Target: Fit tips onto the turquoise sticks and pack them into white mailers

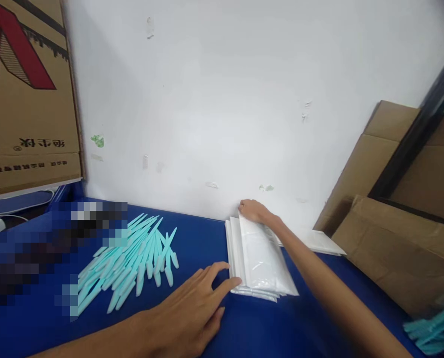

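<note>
A stack of flat white plastic packets (269,256) lies on the blue tabletop in front of me. My right hand (254,210) is closed at the far edge of the top packet, its fingertips mostly hidden. At the stack's near left corner is my left hand (197,306), with thumb and index finger apart and their tips at the packet edges. To the left of that hand lies a loose, fanned heap of turquoise plastic sticks (136,258) with paler, wider ends.
Behind the blue table (195,236) rises a white wall (222,99). More white packets (324,242) lie right of the stack. A printed cardboard box (28,109) stands at left, cardboard (389,243) at right. More turquoise items (436,325) sit at lower right. A pixelated patch covers the left.
</note>
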A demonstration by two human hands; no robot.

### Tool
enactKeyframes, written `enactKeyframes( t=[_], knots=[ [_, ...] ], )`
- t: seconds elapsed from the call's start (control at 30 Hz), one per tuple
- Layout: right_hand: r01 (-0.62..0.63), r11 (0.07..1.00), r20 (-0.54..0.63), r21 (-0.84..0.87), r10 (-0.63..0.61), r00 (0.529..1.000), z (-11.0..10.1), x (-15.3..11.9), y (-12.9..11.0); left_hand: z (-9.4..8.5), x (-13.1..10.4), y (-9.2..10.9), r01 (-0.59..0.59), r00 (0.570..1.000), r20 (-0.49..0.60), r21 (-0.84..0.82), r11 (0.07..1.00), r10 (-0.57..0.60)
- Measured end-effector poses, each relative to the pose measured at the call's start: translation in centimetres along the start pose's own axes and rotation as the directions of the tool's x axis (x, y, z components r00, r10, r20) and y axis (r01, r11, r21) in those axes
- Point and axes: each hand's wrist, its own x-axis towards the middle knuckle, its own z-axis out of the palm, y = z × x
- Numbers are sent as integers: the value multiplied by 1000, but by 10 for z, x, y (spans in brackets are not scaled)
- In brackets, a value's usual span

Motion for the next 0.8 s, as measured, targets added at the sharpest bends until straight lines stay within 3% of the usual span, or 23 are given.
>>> enactKeyframes(
  t=[0.13,0.23,0.4,0.57,0.7,0.8],
  knots=[
    [-46,996,-4,-82,46,999,34,1,-8,0,-2,1,-16,1000,25,22,1000,15],
    [-38,993,7,-112,39,999,43,-2,-6,1,-1,2,4,1000,-10,61,998,-3],
    [16,994,17,-108,-14,1000,39,0,-1,-3,-2,4,-11,1000,19,68,998,9],
    [106,984,-166,-145,-130,978,20,-18,11,-5,-2,3,-15,995,-96,177,984,33],
    [142,969,-351,-203,-207,913,2,-51,40,-10,7,-5,186,959,-274,415,891,-72],
    [137,966,-439,-220,-223,871,0,-77,77,-23,12,-21,439,884,-390,509,740,-257]
  ],
)
